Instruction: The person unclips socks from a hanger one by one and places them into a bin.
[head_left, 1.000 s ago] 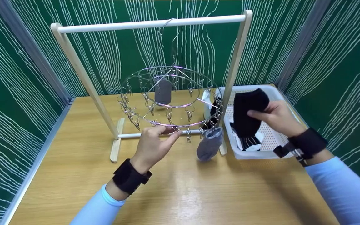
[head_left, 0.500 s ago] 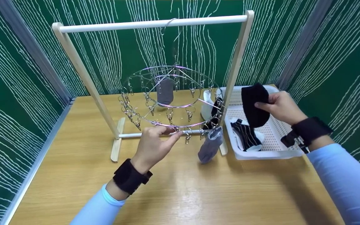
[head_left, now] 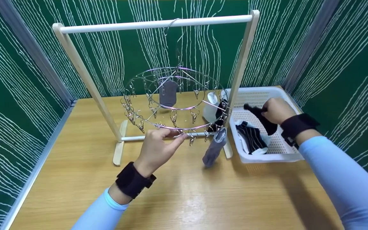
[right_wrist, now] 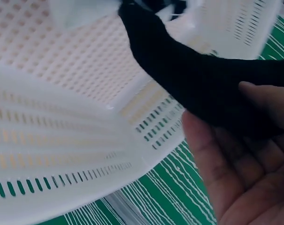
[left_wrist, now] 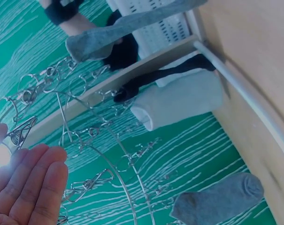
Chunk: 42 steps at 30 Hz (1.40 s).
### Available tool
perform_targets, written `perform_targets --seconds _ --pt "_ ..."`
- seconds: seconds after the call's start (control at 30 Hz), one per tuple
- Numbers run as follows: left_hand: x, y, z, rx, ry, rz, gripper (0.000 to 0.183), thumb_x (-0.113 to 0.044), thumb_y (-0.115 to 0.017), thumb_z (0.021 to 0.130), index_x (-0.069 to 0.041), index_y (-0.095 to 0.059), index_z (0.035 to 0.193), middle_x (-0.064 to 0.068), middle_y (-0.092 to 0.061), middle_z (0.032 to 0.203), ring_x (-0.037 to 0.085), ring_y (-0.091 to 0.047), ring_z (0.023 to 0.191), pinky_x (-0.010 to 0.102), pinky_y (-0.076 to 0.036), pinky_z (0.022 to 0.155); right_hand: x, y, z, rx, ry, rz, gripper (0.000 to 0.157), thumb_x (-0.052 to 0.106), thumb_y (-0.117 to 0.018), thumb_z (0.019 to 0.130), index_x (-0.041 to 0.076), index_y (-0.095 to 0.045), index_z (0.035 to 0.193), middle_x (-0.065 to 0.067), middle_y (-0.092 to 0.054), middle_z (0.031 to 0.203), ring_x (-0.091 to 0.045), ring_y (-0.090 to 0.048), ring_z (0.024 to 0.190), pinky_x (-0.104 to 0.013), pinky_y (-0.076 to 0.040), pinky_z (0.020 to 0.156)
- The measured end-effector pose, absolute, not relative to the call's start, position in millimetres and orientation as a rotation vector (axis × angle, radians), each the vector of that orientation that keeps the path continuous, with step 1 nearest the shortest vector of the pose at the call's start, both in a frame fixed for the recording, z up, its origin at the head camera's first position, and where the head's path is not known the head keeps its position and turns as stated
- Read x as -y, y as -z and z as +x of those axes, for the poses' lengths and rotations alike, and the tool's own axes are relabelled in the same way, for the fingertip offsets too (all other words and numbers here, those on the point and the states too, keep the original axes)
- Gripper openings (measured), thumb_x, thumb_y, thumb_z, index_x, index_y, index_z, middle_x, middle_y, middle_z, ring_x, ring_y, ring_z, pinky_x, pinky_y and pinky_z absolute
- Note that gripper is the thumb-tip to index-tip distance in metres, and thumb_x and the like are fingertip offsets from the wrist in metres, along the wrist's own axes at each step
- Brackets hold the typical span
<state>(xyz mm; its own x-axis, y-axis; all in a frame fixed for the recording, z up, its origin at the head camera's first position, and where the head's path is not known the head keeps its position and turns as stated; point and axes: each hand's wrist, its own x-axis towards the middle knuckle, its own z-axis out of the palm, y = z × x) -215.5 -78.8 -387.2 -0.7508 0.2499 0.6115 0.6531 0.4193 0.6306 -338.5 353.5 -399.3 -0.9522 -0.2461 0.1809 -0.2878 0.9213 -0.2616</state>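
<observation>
My right hand [head_left: 279,110] pinches a black sock [head_left: 262,119] above the white basket. In the right wrist view the thumb lies on the black cloth, with the fingers beneath it. My left hand [head_left: 158,148] is at the front of a round metal clip hanger [head_left: 187,128]. Its thumb and fingertips pinch one of the metal clips [left_wrist: 22,133], which shows in the left wrist view. Near it a grey sock [head_left: 214,148] hangs from the ring's front right. Another grey sock [head_left: 168,94] hangs at the back, and white [left_wrist: 181,101] and black socks [left_wrist: 167,72] hang on the right.
The hanger hooks over the white bar [head_left: 117,27] of a wooden stand [head_left: 243,60] on the table. A white perforated basket [head_left: 278,156] stands to its right, with a striped black sock [head_left: 251,139] and white ones inside. Green, white-streaked walls enclose the table.
My right hand moved right, then turned over and came down nearer the basket; the black sock now shows edge-on. The front grey sock has swivelled. My left hand stays put.
</observation>
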Motion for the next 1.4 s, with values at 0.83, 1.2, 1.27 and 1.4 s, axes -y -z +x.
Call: perform_targets --seconds 0.83,1.2,1.27,1.4 --pt "86 384 -212 2.256 1.287 -0.761 0.013 -0.013 -0.086 0.094 0.000 -0.084 0.097 0.011 -0.084 0.093 0.023 -0.083 0.086 0.038 -0.067 0.083 -321 434 -330 3.163 -0.270 0.847 0.027 0.013 -0.082 0.081 0.005 -0.070 0.059 0.001 -0.063 0.056 -0.014 -0.051 0.055 -0.038 -0.051 0.057" --pt "90 384 -208 2.266 1.231 -0.761 0.014 -0.013 -0.085 0.095 0.001 -0.083 0.097 0.014 -0.084 0.093 0.030 -0.083 0.087 0.043 -0.067 0.084 -293 389 -304 2.904 -0.483 0.849 0.012 0.011 -0.078 0.096 0.002 -0.083 0.090 -0.009 -0.081 0.082 -0.015 -0.067 0.067 -0.046 -0.063 0.071" --pt "91 384 -208 2.276 1.218 -0.754 0.015 -0.013 -0.085 0.095 0.001 -0.083 0.097 0.014 -0.084 0.093 0.028 -0.083 0.087 0.043 -0.067 0.084 -287 380 -296 2.834 -0.514 0.843 0.014 0.013 -0.079 0.097 0.001 -0.083 0.093 -0.012 -0.082 0.085 -0.016 -0.069 0.066 -0.045 -0.062 0.069" --pt "93 384 -207 2.285 1.203 -0.738 0.015 -0.013 -0.085 0.094 0.002 -0.083 0.097 0.015 -0.084 0.094 0.028 -0.083 0.087 0.040 -0.067 0.084 -274 368 -281 2.675 -0.540 0.823 0.019 0.016 -0.083 0.095 -0.003 -0.082 0.098 -0.018 -0.083 0.094 -0.031 -0.078 0.077 -0.050 -0.064 0.074"
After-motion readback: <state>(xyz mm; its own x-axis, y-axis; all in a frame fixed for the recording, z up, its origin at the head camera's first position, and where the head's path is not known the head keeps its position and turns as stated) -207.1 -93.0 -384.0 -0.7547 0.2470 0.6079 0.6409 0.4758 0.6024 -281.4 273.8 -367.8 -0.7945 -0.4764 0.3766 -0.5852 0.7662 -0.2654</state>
